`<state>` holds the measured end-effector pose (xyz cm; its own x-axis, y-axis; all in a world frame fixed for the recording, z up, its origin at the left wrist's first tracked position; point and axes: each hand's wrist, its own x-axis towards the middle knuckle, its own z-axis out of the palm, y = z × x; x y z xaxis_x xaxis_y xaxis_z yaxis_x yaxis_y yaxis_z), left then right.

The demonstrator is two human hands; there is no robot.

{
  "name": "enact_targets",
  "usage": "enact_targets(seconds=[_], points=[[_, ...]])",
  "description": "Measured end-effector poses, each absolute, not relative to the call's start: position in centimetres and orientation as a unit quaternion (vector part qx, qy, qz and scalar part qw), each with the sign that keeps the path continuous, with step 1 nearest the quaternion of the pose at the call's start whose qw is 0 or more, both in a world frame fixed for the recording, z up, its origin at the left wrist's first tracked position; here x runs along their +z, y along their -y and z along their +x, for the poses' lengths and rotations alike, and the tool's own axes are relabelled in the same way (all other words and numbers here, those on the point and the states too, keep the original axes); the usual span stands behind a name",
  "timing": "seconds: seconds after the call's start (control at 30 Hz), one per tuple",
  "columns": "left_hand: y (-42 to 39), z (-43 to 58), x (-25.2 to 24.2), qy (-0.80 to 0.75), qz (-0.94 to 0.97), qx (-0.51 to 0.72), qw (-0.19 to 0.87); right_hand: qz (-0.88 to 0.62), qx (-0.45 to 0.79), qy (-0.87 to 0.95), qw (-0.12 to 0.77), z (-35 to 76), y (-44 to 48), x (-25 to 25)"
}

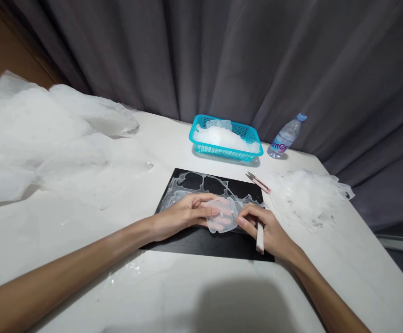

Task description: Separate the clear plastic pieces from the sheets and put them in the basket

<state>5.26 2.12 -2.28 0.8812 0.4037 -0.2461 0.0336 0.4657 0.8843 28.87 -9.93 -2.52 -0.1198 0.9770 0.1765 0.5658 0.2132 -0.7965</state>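
Note:
A translucent silicone piece (222, 217) lies over a black mat (208, 240) in front of me. My left hand (183, 213) rests on the piece, thumb and fingers closed on its left edge. My right hand (267, 229) pinches the right edge of the same piece and also grips a small white and pink tool (259, 238) against the palm. Behind the hands a translucent frame with cut-out windows (204, 182) lies flat on the mat.
A turquoise basket (255, 148) full of clear pieces stands at the back. A water bottle (286, 137) is beside it. Pink snips (257, 181) lie by the mat. Clear scraps (305, 196) pile at right, plastic sheets (48, 134) at left. Grey curtain behind.

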Motion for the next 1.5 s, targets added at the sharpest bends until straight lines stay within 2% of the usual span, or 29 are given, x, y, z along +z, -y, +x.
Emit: enact_targets(seconds=[0.07,0.23,0.3,1.5], points=[[-2.2,5.3,-2.2,-0.223,0.504,0.132,0.824,-0.570,0.248,0.699,0.353,29.1,9.8,-2.8],[-2.9,5.2,-1.4,-0.223,0.488,0.188,0.823,-0.610,0.027,0.733,0.300,29.9,9.4,-3.9],[-3.2,5.0,-1.1,-0.224,0.484,0.194,0.823,-0.617,-0.011,0.734,0.284,30.3,9.3,-4.5],[-4.8,3.9,-0.2,-0.218,0.488,0.211,0.819,-0.651,-0.006,0.713,0.261,30.8,9.1,-5.1]])
